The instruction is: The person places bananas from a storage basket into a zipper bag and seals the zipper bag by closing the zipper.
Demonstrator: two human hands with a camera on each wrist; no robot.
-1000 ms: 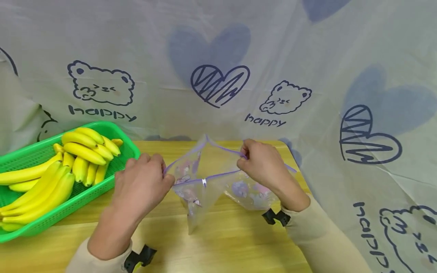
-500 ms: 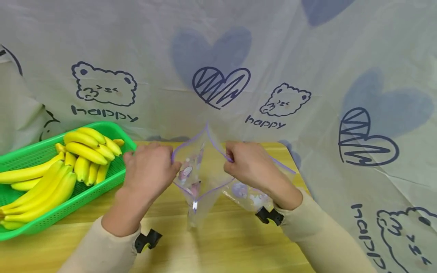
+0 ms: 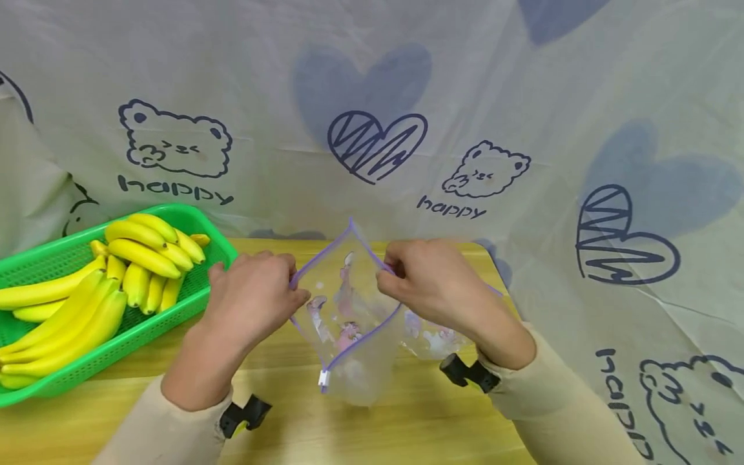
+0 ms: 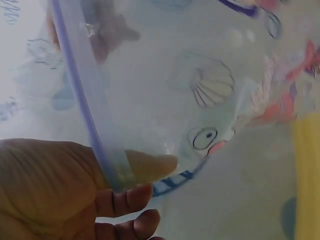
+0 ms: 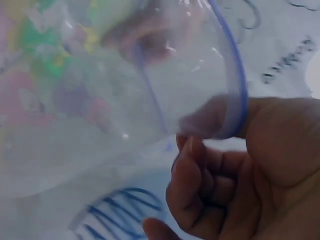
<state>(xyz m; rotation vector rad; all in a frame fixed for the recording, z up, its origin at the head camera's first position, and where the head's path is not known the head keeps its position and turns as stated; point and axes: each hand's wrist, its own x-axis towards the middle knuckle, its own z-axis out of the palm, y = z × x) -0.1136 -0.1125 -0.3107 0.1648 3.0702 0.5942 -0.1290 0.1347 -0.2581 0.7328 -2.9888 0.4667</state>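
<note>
A clear zipper bag (image 3: pixel 366 349) with purple edging and cartoon prints stands mouth-up above the table, its mouth spread into a diamond. My left hand (image 3: pixel 256 290) pinches the left edge of that mouth. On the opposite edge, my right hand (image 3: pixel 430 271) has a pinch grip. Both wrist views show the thumb inside the plastic and curled fingers outside, seen at my left hand (image 4: pixel 55 195) and my right hand (image 5: pixel 215 180). A white slider (image 3: pixel 324 377) sits at the mouth's near corner. Inside the bag, only the printed film shows.
At the left, a green plastic basket (image 3: pixel 145 342) holds several bunches of yellow bananas (image 3: pixel 145 258). Another printed zipper bag (image 3: pixel 433 339) lies flat on the wooden table (image 3: pixel 383 433), partly under my right forearm. A pale printed cloth (image 3: pixel 279 187) hangs behind and to the right.
My hands have come closer together and the bag's mouth has widened from a narrower gap into a diamond. The slider corner has swung down and toward me, slightly left.
</note>
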